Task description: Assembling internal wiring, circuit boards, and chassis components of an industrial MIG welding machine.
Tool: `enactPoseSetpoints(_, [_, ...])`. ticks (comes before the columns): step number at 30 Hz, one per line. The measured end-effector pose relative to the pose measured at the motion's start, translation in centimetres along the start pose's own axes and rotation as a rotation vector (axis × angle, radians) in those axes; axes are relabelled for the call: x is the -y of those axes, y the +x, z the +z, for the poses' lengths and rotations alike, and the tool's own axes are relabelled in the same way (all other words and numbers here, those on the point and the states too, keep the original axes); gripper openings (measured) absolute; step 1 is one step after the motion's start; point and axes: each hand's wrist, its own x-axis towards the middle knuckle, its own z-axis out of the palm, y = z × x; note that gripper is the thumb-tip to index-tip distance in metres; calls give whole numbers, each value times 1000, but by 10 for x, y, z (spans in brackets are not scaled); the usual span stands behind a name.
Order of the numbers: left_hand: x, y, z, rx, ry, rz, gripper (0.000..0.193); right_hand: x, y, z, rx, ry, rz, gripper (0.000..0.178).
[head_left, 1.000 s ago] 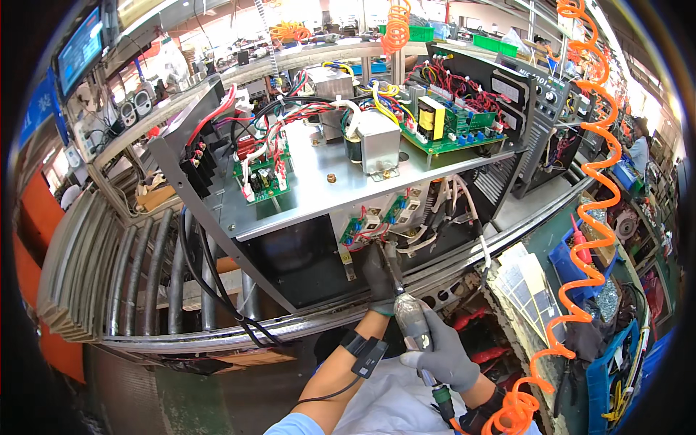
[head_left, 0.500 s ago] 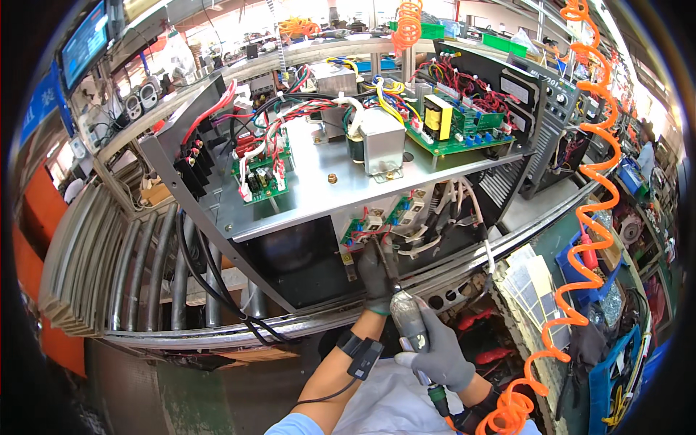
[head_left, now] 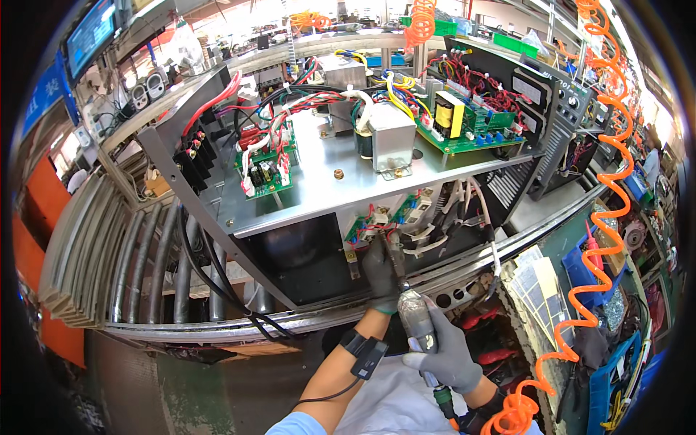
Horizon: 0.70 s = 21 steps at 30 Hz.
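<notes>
My right hand, in a grey glove, is wrapped round a power screwdriver whose grey body tilts up and away from me. Its long shaft reaches into the lower bay of an open metal equipment chassis. My left hand, gloved too, is raised beside that shaft with its fingers bent together at the tip end. Whatever those fingers pinch is hidden. Just above them sit small green circuit boards with red wires and metal terminals. A black device is strapped to my left wrist.
A silver transformer, a large green board and wire bundles crowd the chassis top. The chassis stands on a roller conveyor. An orange coiled hose hangs at right. Papers and blue bins lie on the right-hand bench.
The whole view has shifted slightly, so the chassis and bench sit a little differently in it. Both hands keep their grip and place at the lower bay, with the screwdriver still in my right hand.
</notes>
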Motion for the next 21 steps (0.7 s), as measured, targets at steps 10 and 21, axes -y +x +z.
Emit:
enactPoseSetpoints(10, [-11,-5,-1,3,-32,-81,19,3,-2,0,-4,-18,84,105])
enactPoseSetpoints(21, [-9,0,-5,19,186,-77,10,-7,-2,-2,19,134,100,101])
